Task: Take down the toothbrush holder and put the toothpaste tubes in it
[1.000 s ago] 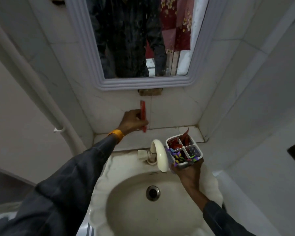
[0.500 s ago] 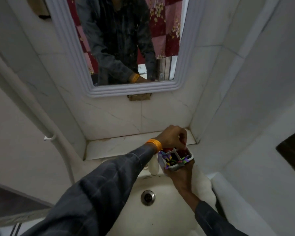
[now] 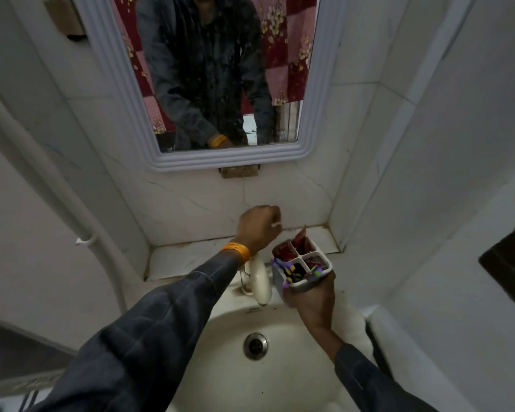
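My right hand (image 3: 309, 295) grips a white four-compartment toothbrush holder (image 3: 305, 256) from below, above the basin's right rim. Red toothpaste tubes (image 3: 299, 242) stand in its two far compartments, one tip sticking up. The near compartments hold small purple, yellow and dark items. My left hand (image 3: 257, 227), with an orange band at the wrist, hovers up and to the left of the holder, fingers curled. A small pale spot shows at its fingertips; I cannot tell what it is.
A cream tap (image 3: 260, 279) curves over the white basin (image 3: 280, 376) just left of the holder. A marble ledge (image 3: 191, 254) runs along the back wall under a framed mirror (image 3: 226, 160). A white pipe (image 3: 57, 185) runs down the left wall. Walls close in on the right.
My left hand carried a red tube from the wall down into the holder, let it go, and has now lifted away up and left. The holder stays in my right hand.
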Tool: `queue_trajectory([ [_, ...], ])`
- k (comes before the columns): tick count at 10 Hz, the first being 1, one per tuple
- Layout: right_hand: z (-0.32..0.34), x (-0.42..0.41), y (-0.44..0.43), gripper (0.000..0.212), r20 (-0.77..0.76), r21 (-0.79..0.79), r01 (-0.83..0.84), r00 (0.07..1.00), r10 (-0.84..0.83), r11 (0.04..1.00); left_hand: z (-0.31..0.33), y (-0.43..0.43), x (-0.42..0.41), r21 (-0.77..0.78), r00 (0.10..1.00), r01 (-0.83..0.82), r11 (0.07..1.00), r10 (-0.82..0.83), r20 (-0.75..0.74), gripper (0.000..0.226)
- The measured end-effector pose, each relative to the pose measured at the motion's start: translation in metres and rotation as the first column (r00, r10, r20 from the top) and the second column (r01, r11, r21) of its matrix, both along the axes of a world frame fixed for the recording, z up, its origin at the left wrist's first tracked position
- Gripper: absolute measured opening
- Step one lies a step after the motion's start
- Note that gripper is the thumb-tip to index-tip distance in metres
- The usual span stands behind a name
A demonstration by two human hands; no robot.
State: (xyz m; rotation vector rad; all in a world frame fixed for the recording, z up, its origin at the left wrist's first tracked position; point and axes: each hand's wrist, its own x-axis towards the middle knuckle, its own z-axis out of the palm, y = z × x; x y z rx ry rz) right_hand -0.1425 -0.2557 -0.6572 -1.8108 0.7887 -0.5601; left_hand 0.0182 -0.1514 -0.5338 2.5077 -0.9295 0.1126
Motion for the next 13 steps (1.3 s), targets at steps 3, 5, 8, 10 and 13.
queue_trajectory([
  [3, 0.023, 0.038, -0.013, 0.125, 0.011, -0.04, 0.049, 0.999, -0.049, 0.998, -0.036, 0.049, -0.002, 0.141, 0.981, -0.178, 0.974, 0.166, 0.098, 0.058],
  [5, -0.007, 0.08, -0.041, 0.129, 0.036, -0.062, 0.131, 0.991, -0.129, 0.989, -0.05, 0.04, 0.002, 0.134, 0.98, -0.171, 0.976, 0.154, 0.127, 0.069],
  [8, -0.059, 0.104, -0.068, 0.112, 0.128, -0.035, 0.118, 0.985, -0.113, 0.992, -0.056, 0.031, 0.011, 0.152, 0.976, -0.163, 0.975, 0.137, 0.168, 0.074],
  [10, -0.005, 0.061, -0.03, 0.134, 0.062, -0.173, 0.151, 0.988, -0.142, 0.973, -0.033, 0.038, -0.001, 0.201, 0.975, -0.183, 0.962, 0.151, 0.161, 0.079],
  [13, 0.091, 0.049, -0.011, 0.109, 0.101, -0.598, 0.03, 0.994, 0.039, 0.801, 0.036, 0.061, -0.029, -0.003, 0.927, -0.237, 0.971, 0.227, 0.299, 0.063],
])
